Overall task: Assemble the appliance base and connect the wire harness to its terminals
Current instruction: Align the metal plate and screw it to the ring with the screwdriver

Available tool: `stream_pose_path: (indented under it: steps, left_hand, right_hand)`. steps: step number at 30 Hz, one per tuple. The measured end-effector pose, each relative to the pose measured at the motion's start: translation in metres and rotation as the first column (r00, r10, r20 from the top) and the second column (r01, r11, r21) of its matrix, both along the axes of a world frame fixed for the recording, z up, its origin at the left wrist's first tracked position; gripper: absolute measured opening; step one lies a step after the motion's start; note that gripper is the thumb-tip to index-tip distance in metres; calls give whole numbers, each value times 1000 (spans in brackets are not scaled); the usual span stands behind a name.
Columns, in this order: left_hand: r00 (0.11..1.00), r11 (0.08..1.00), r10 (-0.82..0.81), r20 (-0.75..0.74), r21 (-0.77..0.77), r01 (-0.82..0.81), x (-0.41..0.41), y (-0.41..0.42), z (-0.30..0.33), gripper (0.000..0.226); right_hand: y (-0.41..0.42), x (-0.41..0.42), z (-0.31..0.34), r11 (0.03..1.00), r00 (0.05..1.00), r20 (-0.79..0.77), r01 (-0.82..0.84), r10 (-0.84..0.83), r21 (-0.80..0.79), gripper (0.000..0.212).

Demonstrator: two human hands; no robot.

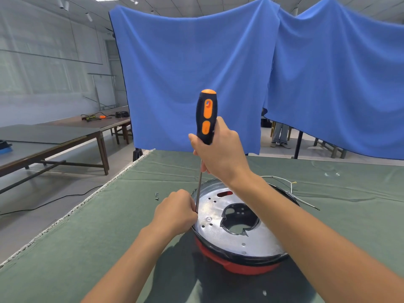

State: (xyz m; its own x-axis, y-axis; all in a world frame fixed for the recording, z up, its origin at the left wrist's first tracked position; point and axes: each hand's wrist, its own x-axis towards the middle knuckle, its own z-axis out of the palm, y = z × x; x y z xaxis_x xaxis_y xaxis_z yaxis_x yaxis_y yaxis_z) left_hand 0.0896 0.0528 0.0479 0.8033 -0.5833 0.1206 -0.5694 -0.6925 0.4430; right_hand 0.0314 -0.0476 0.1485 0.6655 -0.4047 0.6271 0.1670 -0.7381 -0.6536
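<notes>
Upright, both hands steady a rubbery-handled screwdriver [205, 119] on, seemingly, the shiny round base plate [229, 232].

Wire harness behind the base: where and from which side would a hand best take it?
Probably at the yellow-tied junction of the wire harness, coming from above on the right. There its strands meet, lying clear of the appliance base on the green cloth.

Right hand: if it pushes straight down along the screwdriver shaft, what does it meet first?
Probably the left hand, which pinches the shaft's lower end at the metal plate's left rim. The right hand grips the screwdriver handle above. The tip is hidden, so depth is uncertain.
</notes>
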Motion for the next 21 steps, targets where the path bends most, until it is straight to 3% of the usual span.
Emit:
stream_pose_path:
  steps: [10, 12, 15, 19, 21]
  left_hand:
    - [999, 995, 20, 30, -100, -16, -1, 1, -9, 18]
    - [999, 997, 26, 30, -77, -24, 0, -1, -6, 19]
    - [1000, 999, 18, 23, -31, -17, 3, -2, -3, 15]
    - [1000, 1000, 18, 25, -13, -18, 4, -2, -4, 11]
    - [999, 999, 27, 30, -22, -27, 2, -2, -5, 11]
  right_hand:
    - [1, 7, 12, 946, 946, -147, 257, -288, -198, 39]
    - [1, 6, 14, 970, 956, -183, 209, -229, -124, 41]
    - [0, 2, 23, 993, 982, -188, -3, 25, 115, 32]
    - [0, 0, 25, 990, 987, -139, -61, 79, 128, 17]
    - [0, 0, 25, 986, 993, -80, -78, 90, 150, 21]
